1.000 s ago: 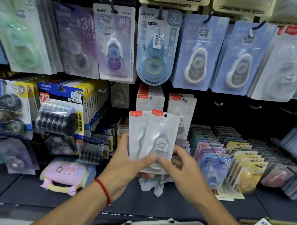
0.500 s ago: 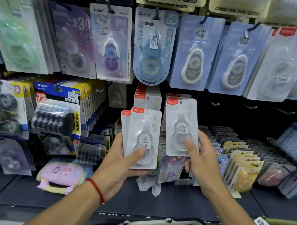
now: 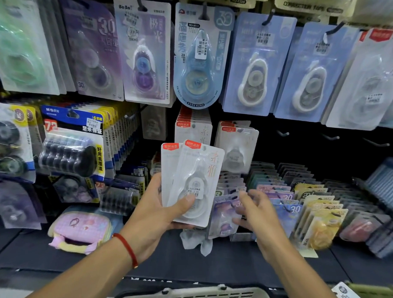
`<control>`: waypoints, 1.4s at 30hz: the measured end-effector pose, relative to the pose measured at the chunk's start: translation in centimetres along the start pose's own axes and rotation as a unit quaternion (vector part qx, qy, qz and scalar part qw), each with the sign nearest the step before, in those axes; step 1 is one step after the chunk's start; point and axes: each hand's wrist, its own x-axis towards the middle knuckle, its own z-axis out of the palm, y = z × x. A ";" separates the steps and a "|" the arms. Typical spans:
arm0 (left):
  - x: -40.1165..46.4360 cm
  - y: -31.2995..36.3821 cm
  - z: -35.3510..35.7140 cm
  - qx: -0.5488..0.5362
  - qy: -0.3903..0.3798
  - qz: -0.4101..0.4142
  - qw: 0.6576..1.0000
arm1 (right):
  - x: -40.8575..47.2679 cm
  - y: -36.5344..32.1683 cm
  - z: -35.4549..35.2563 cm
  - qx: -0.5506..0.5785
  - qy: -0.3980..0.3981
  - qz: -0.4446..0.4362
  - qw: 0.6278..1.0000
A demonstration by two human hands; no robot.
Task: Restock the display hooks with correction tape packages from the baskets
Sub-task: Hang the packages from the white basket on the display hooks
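Left hand (image 3: 164, 211) grips a fanned pair of white correction tape packages (image 3: 195, 182), thumb clamped across the front one, fingers curled behind. Just above, two hooks already carry matching packs (image 3: 236, 148), so part of the job looks done. The right hand (image 3: 259, 214) hovers empty, fingers loosely spread. Down below, the basket (image 3: 195, 294) waits; its contents are out of sight.
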 end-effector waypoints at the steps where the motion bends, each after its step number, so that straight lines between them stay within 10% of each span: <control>1: 0.0 -0.1 0.0 0.002 0.001 0.000 1.000 | -0.5 0.0 0.3 0.002 -0.022 -0.006 1.000; 9: -0.2 -0.4 0.7 0.010 -0.044 0.012 0.999 | -4.1 -1.6 2.5 -0.040 -0.123 -0.187 0.974; 31: 0.0 -0.1 0.4 0.034 0.020 -0.028 0.999 | -0.7 -3.5 0.3 0.120 0.011 -0.189 0.975; 42: -0.1 0.1 0.8 0.014 0.012 -0.051 0.999 | -0.6 -0.6 0.7 -0.054 0.069 -0.109 0.990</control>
